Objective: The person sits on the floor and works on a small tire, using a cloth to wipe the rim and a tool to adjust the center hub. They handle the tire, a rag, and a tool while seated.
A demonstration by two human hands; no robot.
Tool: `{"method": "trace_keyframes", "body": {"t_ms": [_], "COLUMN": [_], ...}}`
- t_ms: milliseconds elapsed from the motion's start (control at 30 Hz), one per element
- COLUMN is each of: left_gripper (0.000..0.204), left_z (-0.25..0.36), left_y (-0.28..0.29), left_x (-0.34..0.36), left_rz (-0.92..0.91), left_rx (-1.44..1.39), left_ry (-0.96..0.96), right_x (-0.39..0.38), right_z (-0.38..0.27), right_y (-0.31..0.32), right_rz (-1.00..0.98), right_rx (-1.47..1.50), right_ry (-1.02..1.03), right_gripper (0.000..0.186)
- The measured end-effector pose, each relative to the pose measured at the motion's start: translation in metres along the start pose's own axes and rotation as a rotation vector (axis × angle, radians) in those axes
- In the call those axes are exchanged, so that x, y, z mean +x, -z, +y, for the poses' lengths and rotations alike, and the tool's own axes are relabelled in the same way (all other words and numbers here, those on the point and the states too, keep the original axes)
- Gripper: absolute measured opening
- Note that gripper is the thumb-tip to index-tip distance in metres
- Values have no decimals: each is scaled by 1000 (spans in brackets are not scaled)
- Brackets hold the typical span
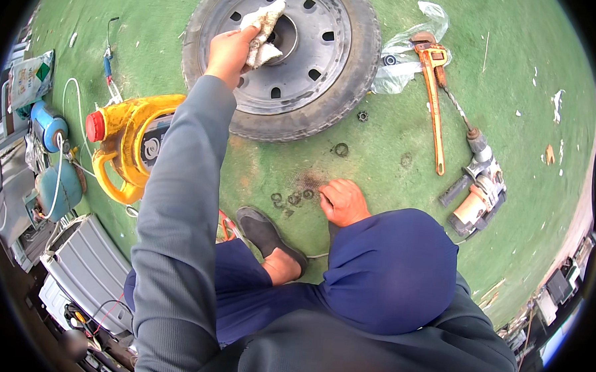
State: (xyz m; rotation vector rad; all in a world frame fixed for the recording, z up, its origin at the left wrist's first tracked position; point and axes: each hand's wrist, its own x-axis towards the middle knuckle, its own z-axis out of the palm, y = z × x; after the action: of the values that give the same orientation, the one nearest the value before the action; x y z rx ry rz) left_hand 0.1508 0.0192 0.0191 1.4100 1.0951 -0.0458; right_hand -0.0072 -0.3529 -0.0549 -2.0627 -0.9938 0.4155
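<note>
My left hand (pixel 229 53) is closed on a soiled white rag (pixel 267 20), pressing it at the hub opening of a wheel (pixel 296 86). The wheel, with its black tyre and grey steel rim, lies flat on the green floor covering. Beyond my raised knee, my right hand (pixel 342 202) is low near the floor with its fingers curled; whatever they may hold is hidden. Small dark rings (pixel 294 198) lie just left of it. Another dark ring (pixel 341 149) and a toothed black ring (pixel 362 116) lie between that hand and the tyre.
Right of the wheel are a clear plastic bag (pixel 400 64), an orange pipe wrench (pixel 434 105) and a power drill (pixel 477 187) with a long bit. A yellow jug (pixel 130 139) with a red cap stands left, near a blue tank (pixel 48 125) and a grey ribbed case (pixel 91 270).
</note>
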Motion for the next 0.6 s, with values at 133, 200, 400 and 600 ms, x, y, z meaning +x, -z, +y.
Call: {"method": "trace_keyframes", "body": {"t_ms": [133, 200, 400, 600], "left_gripper": [31, 33, 47, 51], "left_z": [1, 5, -11, -11], "left_y": [-6, 0, -5, -2], "left_x": [2, 7, 5, 10], "left_rz": [14, -22, 100, 52], "left_rx": [70, 26, 110, -60], "left_ry": [-24, 0, -110, -57], "right_x": [-2, -2, -3, -3], "right_z": [-1, 0, 1, 2], "right_y": [1, 1, 0, 0], "right_rz": [-6, -7, -12, -17], "right_rx": [0, 0, 4, 9], "right_ry": [-14, -16, -21, -22], "right_gripper": [15, 15, 17, 17]}}
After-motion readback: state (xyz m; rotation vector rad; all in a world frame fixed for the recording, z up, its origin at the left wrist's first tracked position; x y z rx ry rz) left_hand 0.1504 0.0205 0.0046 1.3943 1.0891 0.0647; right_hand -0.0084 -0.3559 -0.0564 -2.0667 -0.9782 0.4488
